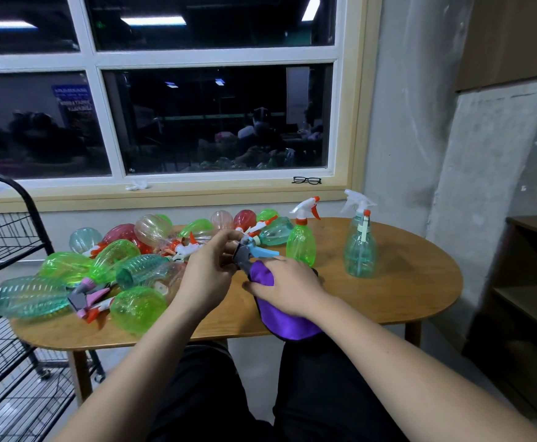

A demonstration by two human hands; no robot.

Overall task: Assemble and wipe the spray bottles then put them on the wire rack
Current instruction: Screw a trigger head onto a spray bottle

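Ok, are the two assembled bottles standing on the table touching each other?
Apart. The head view shows a strip of bare table between the green bottle and the teal bottle.

Glossy translucent plastic bottles (pixel 135 275), matt purple cloth (pixel 288 319), smooth wooden table (pixel 404 288), black wire rack (pixel 2 266).

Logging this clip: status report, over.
Left hand grips sprayer. Right hand holds cloth against it. Green bottle, teal bottle stand assembled. Loose pile left.
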